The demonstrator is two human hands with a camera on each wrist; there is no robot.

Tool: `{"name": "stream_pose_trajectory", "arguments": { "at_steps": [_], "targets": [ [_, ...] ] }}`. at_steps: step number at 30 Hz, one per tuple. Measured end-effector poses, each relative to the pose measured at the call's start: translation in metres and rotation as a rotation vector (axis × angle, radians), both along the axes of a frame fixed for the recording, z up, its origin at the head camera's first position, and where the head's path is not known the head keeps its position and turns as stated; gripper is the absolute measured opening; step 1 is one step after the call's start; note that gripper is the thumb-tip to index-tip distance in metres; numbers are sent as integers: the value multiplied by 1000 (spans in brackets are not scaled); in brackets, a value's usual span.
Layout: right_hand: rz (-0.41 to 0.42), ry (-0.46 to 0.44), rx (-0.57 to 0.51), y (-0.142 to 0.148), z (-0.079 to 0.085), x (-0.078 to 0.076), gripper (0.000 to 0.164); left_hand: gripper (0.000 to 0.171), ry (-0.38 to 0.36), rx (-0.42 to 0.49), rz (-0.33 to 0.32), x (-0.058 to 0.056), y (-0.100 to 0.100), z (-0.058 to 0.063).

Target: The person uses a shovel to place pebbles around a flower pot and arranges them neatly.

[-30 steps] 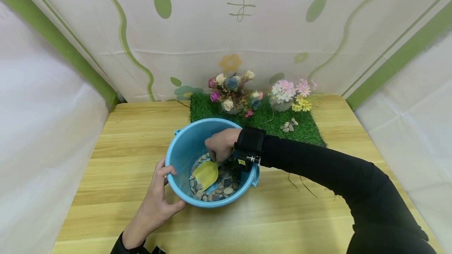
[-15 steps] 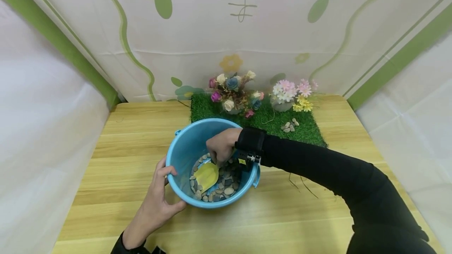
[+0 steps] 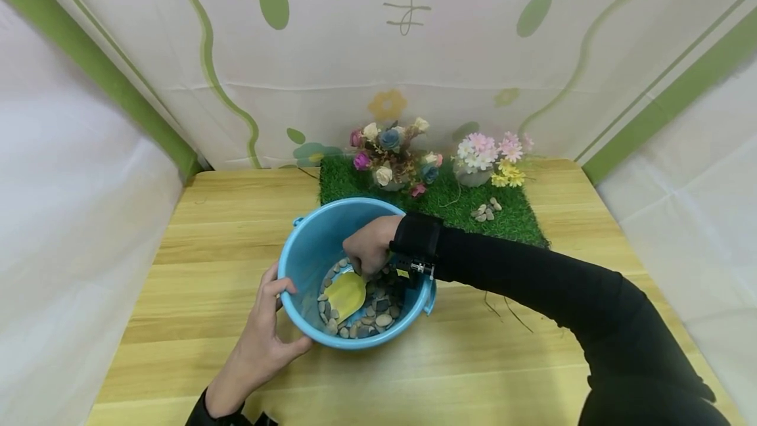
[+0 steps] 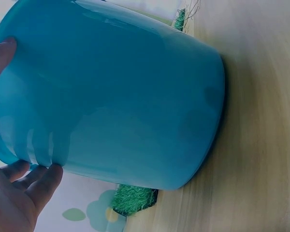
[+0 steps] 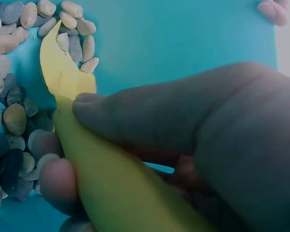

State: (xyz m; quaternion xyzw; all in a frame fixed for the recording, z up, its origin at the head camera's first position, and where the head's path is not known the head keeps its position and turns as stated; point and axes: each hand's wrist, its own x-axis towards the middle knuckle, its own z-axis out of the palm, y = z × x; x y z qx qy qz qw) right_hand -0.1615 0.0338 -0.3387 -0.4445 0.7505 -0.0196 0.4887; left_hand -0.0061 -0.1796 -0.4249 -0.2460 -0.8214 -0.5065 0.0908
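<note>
A light blue bucket (image 3: 313,242) stands on the table, with many pebbles (image 3: 384,319) over its bottom. My left hand (image 3: 266,334) grips the bucket's left side, fingertips over the rim and thumb spread against the near wall; the left wrist view shows the bucket's outer wall (image 4: 121,96) between thumb and fingers. Reaching down inside, my right hand (image 3: 369,245) holds a yellow shovel (image 3: 345,294) by its handle. In the right wrist view the thumb lies along the handle (image 5: 111,179) with fingers curled beneath, and the blade (image 5: 63,67) lies among pebbles near the wall.
Behind the bucket lies an artificial grass mat (image 3: 449,206) bearing a mixed bouquet (image 3: 393,156), a smaller pot of pink and yellow flowers (image 3: 487,160) and a little heap of pebbles (image 3: 486,210). Thin twigs (image 3: 505,307) lie right of the bucket. Printed curtains (image 3: 331,51) enclose the table (image 3: 219,235).
The shovel's blade has shifted slightly within the pebbles, and the right hand has moved a little with it. The left hand and the bucket stay nearly where they were.
</note>
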Motion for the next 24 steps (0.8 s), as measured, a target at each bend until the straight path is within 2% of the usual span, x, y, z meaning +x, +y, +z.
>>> {"name": "stream_pose_trajectory", "arguments": {
  "at_steps": [3, 24],
  "targets": [
    [27, 9, 3, -2, -1, -1, 51, 74, 9, 1, -1, 0, 0, 0],
    [30, -132, -94, 12, -2, -11, 48, 72, -9, 15, -12, 0, 0, 0]
  ]
}}
